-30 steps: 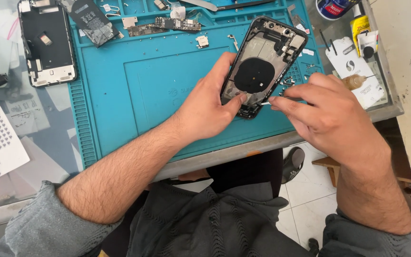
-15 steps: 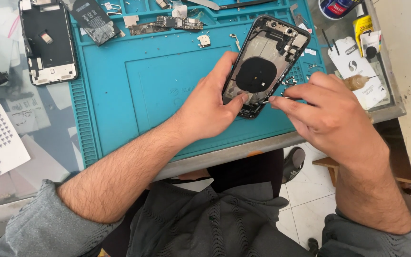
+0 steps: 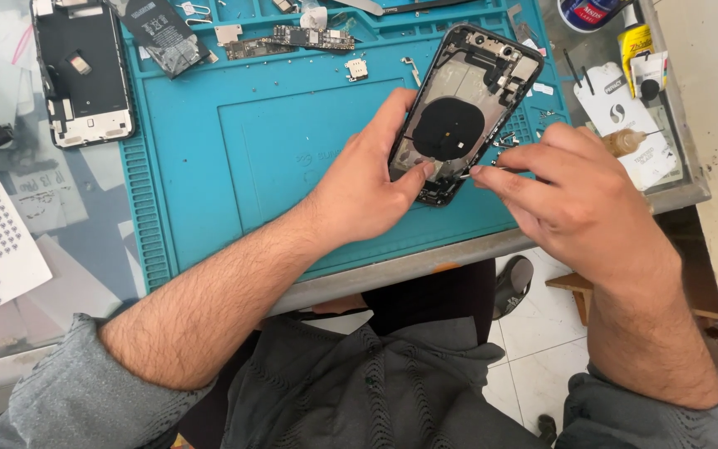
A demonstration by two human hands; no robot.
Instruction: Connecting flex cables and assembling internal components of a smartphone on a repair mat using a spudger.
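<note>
Right of centre on the teal mat [image 3: 292,150], the left hand [image 3: 367,187] kept a holding grip on the opened phone shell [image 3: 463,112]; the right hand [image 3: 575,204] pinched a thin tool [image 3: 465,175] at its lower edge.

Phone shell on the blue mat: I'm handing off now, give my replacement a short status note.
Left hand steadies the opened phone shell on the blue mat.
Right hand pinches a thin tool at the shell's lower edge.
Done: screen, battery and circuit boards are out, lying along the mat's top and left.
Left: parts still sit inside the shell; loose screws lie beside it.
</note>
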